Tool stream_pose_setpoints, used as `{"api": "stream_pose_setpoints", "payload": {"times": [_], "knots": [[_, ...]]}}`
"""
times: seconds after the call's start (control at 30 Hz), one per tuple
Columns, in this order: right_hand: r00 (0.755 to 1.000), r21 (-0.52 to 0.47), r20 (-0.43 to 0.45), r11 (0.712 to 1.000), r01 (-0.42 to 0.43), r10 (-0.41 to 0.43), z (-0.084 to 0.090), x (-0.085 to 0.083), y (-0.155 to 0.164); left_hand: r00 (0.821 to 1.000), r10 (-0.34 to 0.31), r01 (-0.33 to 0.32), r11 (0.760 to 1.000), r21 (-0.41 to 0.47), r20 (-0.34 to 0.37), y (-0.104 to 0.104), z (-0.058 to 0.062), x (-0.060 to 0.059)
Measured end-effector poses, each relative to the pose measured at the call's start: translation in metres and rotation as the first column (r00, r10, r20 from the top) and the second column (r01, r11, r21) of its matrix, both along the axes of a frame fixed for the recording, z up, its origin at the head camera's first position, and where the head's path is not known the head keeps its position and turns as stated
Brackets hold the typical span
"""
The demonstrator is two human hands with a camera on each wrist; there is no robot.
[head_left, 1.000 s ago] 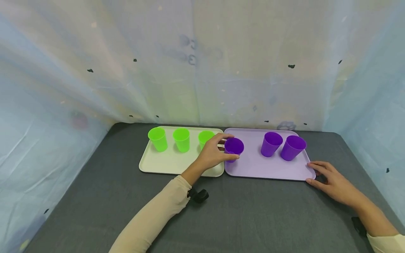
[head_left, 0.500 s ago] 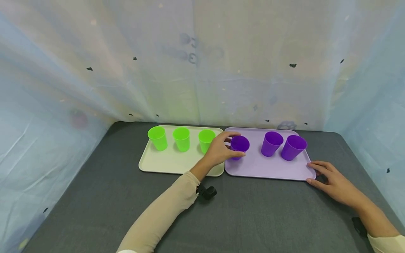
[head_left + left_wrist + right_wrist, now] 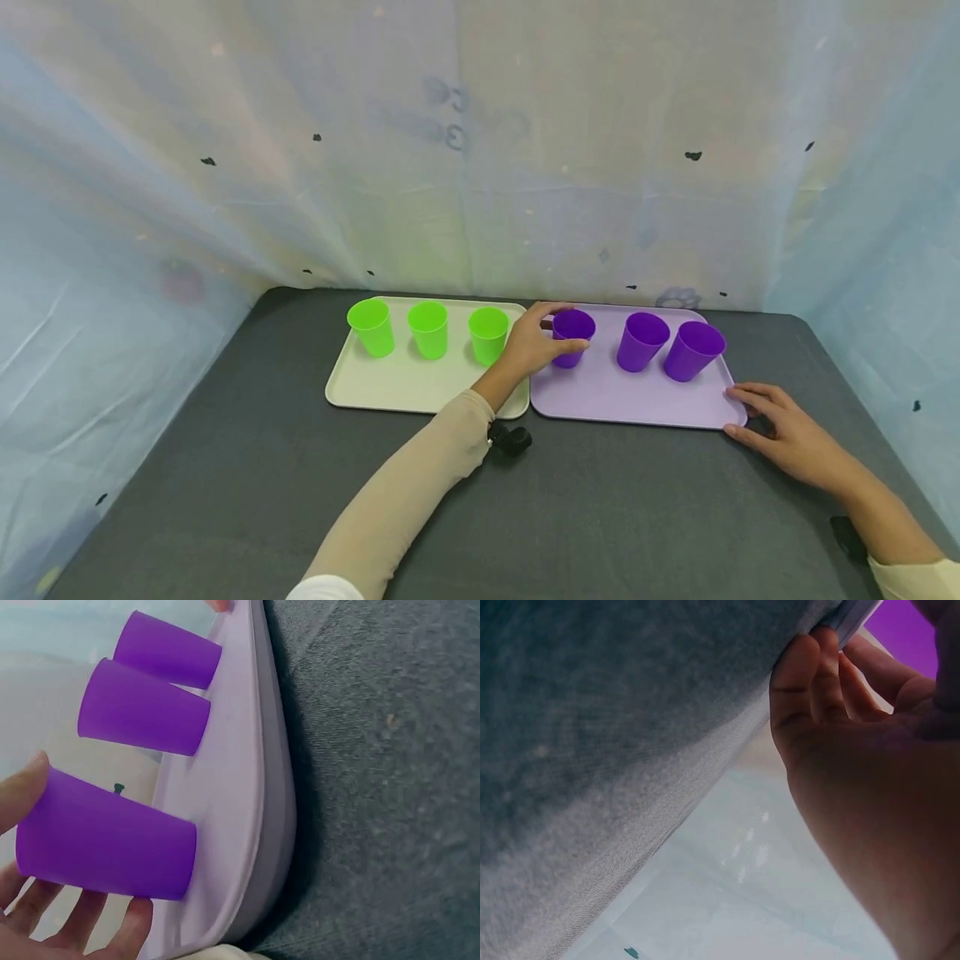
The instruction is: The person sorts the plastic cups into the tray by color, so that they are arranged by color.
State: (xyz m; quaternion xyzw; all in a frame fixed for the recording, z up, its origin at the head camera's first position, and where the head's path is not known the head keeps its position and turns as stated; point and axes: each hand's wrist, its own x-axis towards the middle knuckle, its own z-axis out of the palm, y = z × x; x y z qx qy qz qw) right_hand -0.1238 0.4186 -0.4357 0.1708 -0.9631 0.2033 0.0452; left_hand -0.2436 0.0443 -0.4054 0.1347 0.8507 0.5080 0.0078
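My left hand (image 3: pixel 525 346) grips a purple cup (image 3: pixel 573 327) from its left side, at the left end of the lilac tray (image 3: pixel 615 403). In the left wrist view the thumb is at this cup's (image 3: pixel 109 836) rim and the fingers lie along its side; its base is right at the tray's surface. Two more purple cups, a middle one (image 3: pixel 642 345) and a right one (image 3: pixel 693 353), stand upright on the same tray. At the front right corner, my right hand (image 3: pixel 795 437) holds the tray's edge between thumb and fingers; the right wrist view shows bent fingertips there.
Just left of the lilac tray lies a cream tray (image 3: pixel 397 396), their short edges close together. Three green cups stand on it in a row: left (image 3: pixel 372 327), middle (image 3: pixel 429 331) and right (image 3: pixel 489 336). A pale curtain (image 3: pixel 480 150) hangs behind the dark grey table (image 3: pixel 585 508).
My left hand has moved right and a little farther back with the purple cup, from the tray's left edge into line with the other purple cups. My right hand has stayed at the corner.
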Motion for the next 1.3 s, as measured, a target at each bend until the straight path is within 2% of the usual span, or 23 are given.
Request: {"api": "stream_pose_setpoints", "payload": {"times": [0.2, 0.43, 0.53, 0.63, 0.8, 1.0, 1.1, 1.3], "knots": [[1.0, 0.015, -0.001, 1.0, 0.001, -0.001, 0.002, 0.0, 0.001, 1.0, 0.018, -0.019, 1.0, 0.014, 0.015, 0.005, 0.0, -0.006], [1.0, 0.02, 0.007, 1.0, 0.011, -0.011, 0.0, 0.001, 0.002, 0.999, 0.012, -0.013, 0.999, 0.031, 0.04, 0.005, -0.001, -0.005], [1.0, 0.017, 0.004, 1.0, 0.01, -0.01, -0.001, 0.001, 0.003, 0.999, 0.016, -0.016, 1.0, 0.013, 0.042, 0.006, 0.0, -0.003], [1.0, 0.012, 0.002, 1.0, 0.009, -0.009, -0.001, 0.001, 0.003, 1.0, 0.023, -0.022, 0.999, -0.029, 0.008, 0.006, 0.002, -0.001], [1.0, 0.005, -0.004, 1.0, 0.003, -0.003, -0.002, 0.001, 0.002, 0.993, 0.005, -0.012, 0.998, -0.066, -0.114, 0.002, 0.009, 0.011], [1.0, 0.01, 0.023, 1.0, 0.016, -0.016, -0.002, 0.001, 0.003, 0.971, -0.067, 0.065, 0.998, -0.017, -0.229, -0.016, 0.021, 0.034], [0.999, 0.01, 0.037, 1.0, 0.02, -0.021, -0.001, 0.0, 0.003, 0.967, -0.12, 0.127, 0.992, 0.017, -0.226, -0.028, 0.025, 0.044], [1.0, 0.002, 0.021, 1.0, 0.005, -0.005, -0.002, 0.0, 0.004, 0.97, -0.212, 0.226, 0.967, 0.118, -0.117, -0.054, 0.025, 0.057]]}}
